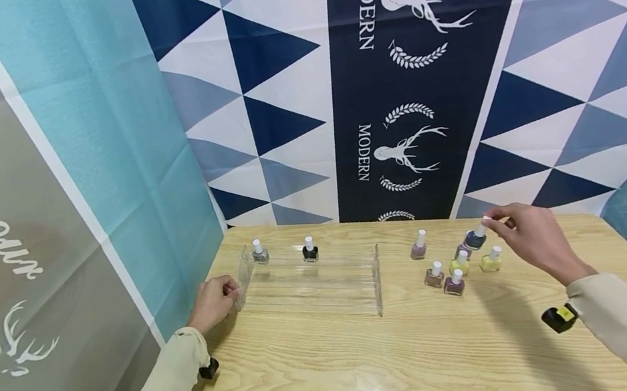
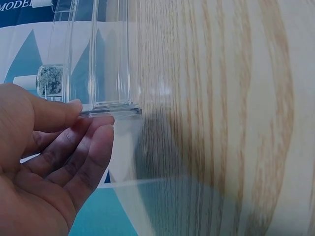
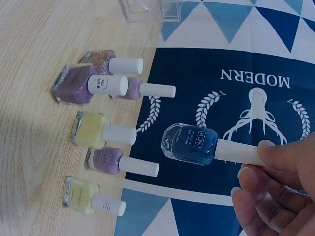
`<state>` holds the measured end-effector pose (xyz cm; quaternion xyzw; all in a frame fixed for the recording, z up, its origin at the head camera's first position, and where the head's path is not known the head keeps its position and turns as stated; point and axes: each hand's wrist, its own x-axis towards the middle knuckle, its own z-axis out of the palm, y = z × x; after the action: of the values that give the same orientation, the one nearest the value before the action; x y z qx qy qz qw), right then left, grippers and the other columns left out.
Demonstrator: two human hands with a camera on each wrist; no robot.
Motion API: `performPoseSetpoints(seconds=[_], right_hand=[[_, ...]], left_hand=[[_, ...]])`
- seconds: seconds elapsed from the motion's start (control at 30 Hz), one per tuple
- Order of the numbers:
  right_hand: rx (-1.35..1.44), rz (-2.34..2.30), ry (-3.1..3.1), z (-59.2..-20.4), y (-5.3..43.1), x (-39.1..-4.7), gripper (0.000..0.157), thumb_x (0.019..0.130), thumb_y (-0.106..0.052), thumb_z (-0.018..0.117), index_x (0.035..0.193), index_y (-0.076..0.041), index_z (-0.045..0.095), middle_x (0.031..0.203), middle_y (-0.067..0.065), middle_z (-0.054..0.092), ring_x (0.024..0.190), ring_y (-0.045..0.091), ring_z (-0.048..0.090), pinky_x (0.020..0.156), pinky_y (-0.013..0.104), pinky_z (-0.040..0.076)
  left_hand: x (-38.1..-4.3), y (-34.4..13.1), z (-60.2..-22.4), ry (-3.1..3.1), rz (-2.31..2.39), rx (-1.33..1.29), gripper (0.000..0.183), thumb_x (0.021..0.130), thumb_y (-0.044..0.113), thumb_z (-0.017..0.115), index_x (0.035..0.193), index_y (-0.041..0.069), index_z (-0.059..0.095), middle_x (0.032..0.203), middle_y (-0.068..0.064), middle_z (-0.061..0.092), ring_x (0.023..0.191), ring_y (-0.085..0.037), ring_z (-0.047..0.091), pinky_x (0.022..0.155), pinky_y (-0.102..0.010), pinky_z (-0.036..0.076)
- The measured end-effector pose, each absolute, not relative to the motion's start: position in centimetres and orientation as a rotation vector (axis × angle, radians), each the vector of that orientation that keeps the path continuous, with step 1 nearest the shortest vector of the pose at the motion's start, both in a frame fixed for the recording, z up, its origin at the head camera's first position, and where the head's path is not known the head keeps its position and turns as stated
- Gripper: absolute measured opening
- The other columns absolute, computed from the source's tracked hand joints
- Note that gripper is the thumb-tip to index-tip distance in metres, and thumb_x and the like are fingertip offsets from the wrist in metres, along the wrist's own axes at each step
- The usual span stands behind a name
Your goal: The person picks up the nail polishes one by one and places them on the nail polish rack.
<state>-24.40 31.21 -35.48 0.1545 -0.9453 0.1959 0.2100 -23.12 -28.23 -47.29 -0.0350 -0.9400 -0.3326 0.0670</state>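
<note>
A dark blue nail polish bottle point(image 3: 192, 143) hangs by its white cap from my right hand point(image 1: 529, 237), pinched between thumb and fingertips. It is held above a group of nail polish bottles: two yellow ones point(image 3: 91, 129), several purple ones point(image 3: 74, 87) and a brownish glittery one point(image 1: 434, 276). With thumb and fingers my left hand point(image 1: 216, 301) pinches the left end panel of a clear acrylic rack point(image 1: 315, 290). On the rack's back tier stand a speckled grey bottle point(image 1: 260, 253) and a black bottle point(image 1: 309, 251).
The rack and bottles stand on a light wood-grain table point(image 1: 315, 371). Behind it hangs a patterned cloth point(image 1: 274, 93) with triangles and deer heads; another cloth point(image 1: 118, 150) hangs along the left side.
</note>
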Motion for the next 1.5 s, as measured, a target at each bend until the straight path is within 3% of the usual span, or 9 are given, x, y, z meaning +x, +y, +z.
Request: performPoseSetpoints(seconds=[1.5], right_hand=[[0.518, 0.626, -2.638, -35.3, 26.2, -25.7, 0.021, 0.1, -0.017, 0.071, 0.107, 0.002, 0.077, 0.092, 0.015, 0.074, 0.073, 0.023, 0.063, 0.062, 0.038, 0.046]], left_hand=[[-23.3, -28.4, -47.4, -2.825, -1.011, -0.12, 0.012, 0.095, 0.007, 0.072, 0.083, 0.008, 0.07, 0.068, 0.003, 0.061, 0.059, -0.015, 0.054, 0.057, -0.033, 0.046]])
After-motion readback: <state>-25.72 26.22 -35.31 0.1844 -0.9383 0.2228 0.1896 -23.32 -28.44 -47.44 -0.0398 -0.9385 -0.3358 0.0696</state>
